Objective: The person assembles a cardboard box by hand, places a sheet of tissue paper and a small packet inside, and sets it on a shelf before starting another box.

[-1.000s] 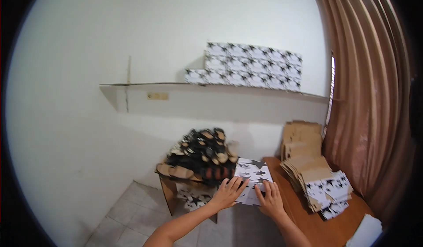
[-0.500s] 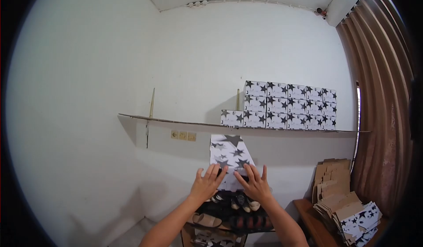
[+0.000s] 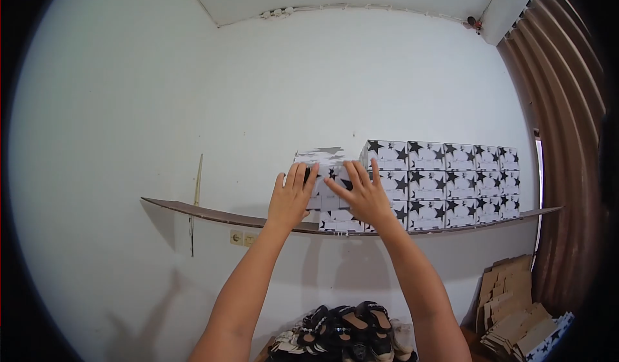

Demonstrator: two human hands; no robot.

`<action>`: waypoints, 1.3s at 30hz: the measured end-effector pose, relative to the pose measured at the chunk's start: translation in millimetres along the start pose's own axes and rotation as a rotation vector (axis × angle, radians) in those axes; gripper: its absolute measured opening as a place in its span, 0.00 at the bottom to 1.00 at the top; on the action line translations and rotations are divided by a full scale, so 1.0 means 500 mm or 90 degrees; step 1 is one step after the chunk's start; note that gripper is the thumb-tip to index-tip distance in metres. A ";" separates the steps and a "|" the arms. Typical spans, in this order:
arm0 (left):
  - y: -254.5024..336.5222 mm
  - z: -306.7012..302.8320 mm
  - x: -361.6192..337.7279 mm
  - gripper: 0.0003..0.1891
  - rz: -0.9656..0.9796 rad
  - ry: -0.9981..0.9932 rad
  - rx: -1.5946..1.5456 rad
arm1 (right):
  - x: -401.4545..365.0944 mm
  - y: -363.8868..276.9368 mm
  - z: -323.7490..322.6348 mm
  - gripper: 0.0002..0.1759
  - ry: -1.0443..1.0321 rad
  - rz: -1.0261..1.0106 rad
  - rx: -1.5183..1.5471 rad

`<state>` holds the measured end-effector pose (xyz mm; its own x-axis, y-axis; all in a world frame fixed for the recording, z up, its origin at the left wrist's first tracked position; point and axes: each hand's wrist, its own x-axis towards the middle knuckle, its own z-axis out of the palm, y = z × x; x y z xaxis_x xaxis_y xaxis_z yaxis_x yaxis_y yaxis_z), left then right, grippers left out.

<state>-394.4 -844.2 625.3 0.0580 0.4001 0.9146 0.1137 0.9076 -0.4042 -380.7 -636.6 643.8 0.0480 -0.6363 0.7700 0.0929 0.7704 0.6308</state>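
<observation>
A white shoe box printed with black stars [image 3: 320, 157] is held up at shelf height between my two hands. My left hand [image 3: 290, 197] grips its left side and my right hand [image 3: 366, 197] its right side, fingers over the front and top edges. Just below it, a similar box [image 3: 340, 221] sits at the left end of the bottom row on the wall shelf [image 3: 216, 213]. Beside it on the right stand three-high stacks of matching boxes [image 3: 425, 184]. My right hand and forearm partly cover the nearest stack.
Dark shoes [image 3: 351, 326] are heaped below the shelf, between my forearms. At the lower right, flattened cardboard boxes [image 3: 512, 310] lean in a pile. A brown curtain [image 3: 567, 188] hangs on the right. Wall sockets [image 3: 236, 237] sit under the shelf.
Both hands have raised the box from below the shelf, over the shoes, to just above the lone box at the row's left end. The view has tilted up.
</observation>
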 end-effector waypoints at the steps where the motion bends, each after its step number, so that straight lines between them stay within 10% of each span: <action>1: -0.004 0.028 0.013 0.63 -0.001 -0.012 0.003 | 0.006 0.011 0.025 0.46 -0.010 -0.004 -0.011; 19: 0.006 0.368 0.071 0.58 0.068 0.025 -0.309 | -0.031 0.078 0.242 0.58 -0.248 0.064 -0.004; 28: 0.099 0.432 -0.069 0.38 -0.003 0.160 -0.315 | -0.137 -0.039 0.295 0.37 -0.035 0.215 -0.019; 39: 0.102 0.452 -0.078 0.34 -0.036 -0.023 -0.465 | -0.174 -0.076 0.359 0.32 -0.103 0.284 0.028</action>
<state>-614.9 -784.7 570.8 0.0009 0.3712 0.9286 0.7482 0.6159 -0.2469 -566.7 -603.2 570.3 -0.0827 -0.2317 0.9693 0.0565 0.9699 0.2367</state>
